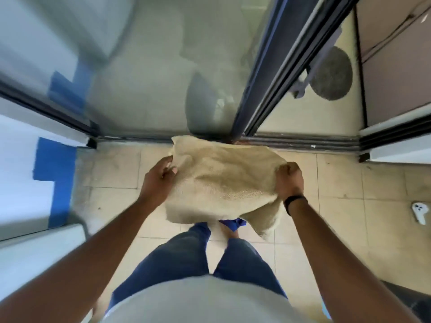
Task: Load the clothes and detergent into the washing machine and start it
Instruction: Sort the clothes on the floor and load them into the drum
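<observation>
— Both hands on that cloth [221, 180]?
— Yes: left hand [158, 180] and right hand [290, 181], fingers pinching opposite edges, keep it off the floor [338, 183] near the sliding door [268, 78]. No washing machine visible.

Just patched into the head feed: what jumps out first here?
A beige cloth held at centre frame, left hand and right hand gripping its opposite edges above the tiled floor. Just ahead, a dark sliding door track crosses the floor. A round grey mat lies beyond, upper right.
</observation>
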`<state>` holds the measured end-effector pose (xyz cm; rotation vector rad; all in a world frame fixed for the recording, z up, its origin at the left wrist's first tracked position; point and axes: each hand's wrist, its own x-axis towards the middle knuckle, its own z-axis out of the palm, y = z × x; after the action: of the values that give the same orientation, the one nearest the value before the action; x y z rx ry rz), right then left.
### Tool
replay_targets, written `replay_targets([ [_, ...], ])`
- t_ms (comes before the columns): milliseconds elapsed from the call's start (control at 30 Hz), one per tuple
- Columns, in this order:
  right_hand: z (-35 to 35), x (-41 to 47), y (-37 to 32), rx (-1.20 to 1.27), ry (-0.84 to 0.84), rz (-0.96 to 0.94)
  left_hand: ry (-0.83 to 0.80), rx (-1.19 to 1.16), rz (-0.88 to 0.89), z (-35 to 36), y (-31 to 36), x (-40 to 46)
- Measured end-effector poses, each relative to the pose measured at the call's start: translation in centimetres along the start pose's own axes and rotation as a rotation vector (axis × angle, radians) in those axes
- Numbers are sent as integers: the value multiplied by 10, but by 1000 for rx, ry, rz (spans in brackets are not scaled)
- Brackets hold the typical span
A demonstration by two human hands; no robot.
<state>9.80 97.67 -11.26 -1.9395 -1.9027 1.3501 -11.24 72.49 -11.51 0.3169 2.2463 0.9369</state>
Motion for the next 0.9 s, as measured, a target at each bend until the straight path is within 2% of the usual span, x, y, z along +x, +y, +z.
replay_targets([
  [67, -8, -20, -15, -34, 21, -39, 119, 62, -8, -21, 3, -28],
  [133, -10, -42, -27, -23, -7, -106, 247, 29, -37, -38, 3, -58],
  [233, -2, -65, -44, 2, -106, -170, 452, -128, -82, -57, 1, -99],
  [333, 15, -87, -71, 25, -249, -324, 666, -278, -133, -77, -6, -143],
  [467, 35, -123, -108, 21, -558, -453, 793, -407, -207, -99, -28, -192],
  [667, 92, -186, -136, -243, -845, -685, 979, -749, -264, -115, -90, -259],
  [767, 135, -232, -146, -346, -956, -804, 1013, -773, -227, -125, -130, -296],
  [900, 196, -320, -170, -476, -1012, -1033, 1107, -752, -280, -158, -186, -345],
])
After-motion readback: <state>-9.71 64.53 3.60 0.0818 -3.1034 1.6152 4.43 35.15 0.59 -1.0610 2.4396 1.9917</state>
